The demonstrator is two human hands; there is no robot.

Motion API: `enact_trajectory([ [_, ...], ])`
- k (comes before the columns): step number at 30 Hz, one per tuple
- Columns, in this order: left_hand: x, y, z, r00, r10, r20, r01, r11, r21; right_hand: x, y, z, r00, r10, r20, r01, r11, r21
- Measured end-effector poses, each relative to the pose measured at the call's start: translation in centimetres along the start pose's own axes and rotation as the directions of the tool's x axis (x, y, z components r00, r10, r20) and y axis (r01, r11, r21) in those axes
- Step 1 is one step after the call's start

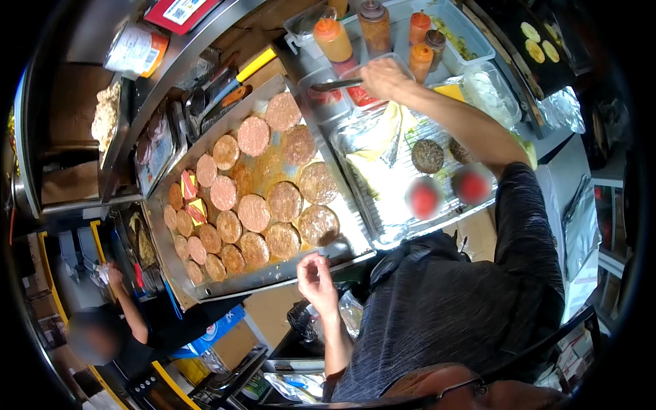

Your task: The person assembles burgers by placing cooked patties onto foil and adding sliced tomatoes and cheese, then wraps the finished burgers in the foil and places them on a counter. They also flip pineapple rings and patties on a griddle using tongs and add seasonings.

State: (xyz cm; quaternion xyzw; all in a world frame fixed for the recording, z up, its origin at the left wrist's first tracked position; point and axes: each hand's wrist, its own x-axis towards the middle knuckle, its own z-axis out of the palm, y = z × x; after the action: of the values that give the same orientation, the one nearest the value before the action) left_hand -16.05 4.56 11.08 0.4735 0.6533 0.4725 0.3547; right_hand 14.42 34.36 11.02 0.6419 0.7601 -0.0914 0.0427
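My right hand (385, 79) grips a dark, flat utensil (336, 85) above clear containers of red sliced food (361, 96). Loosely curled, my left hand (315, 282) hovers by the front edge of a griddle (261, 166), with nothing visible in it. Many round patties cover the griddle, some pink like this patty (253, 136), others browned like this one (285, 201). Two small stacks (196, 211) there carry yellow cheese and reddish strips. Right of the griddle, a wire rack (410, 141) holds dark patties (427, 156), crumpled yellowish wrapping (392, 130) and two blurred red rounds (424, 199).
Squeeze bottles (333, 40) stand behind the containers, beside a clear bin (479, 48) with green pieces. Handled tools (220, 97) lie along the griddle's far side. A metal shelf (179, 46) overhangs the far left. Another person (123, 318) works at lower left.
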Motion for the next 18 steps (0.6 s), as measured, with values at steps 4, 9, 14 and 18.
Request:
enact_trajectory([
  [4,0.2,-0.8,-0.6,0.999,-0.050,-0.016,0.048,0.996,-0.079,-0.1,0.9,-0.6,0.998,0.055,0.034,-0.054,0.998,-0.029],
  [9,0.4,-1.1,-1.6,0.999,-0.036,-0.025,0.035,0.998,-0.049,1.2,-1.1,1.2,0.991,-0.070,-0.110,0.058,0.993,-0.103],
  [14,1.3,-1.7,-2.0,0.999,-0.014,0.033,0.015,0.999,-0.051,3.6,-4.9,2.8,0.998,0.002,-0.059,-0.017,0.965,-0.262],
  [18,1.1,-1.7,-2.7,1.000,-0.014,0.012,0.014,0.997,-0.073,4.5,-6.5,0.3,0.999,0.041,-0.032,-0.047,0.975,-0.219],
])
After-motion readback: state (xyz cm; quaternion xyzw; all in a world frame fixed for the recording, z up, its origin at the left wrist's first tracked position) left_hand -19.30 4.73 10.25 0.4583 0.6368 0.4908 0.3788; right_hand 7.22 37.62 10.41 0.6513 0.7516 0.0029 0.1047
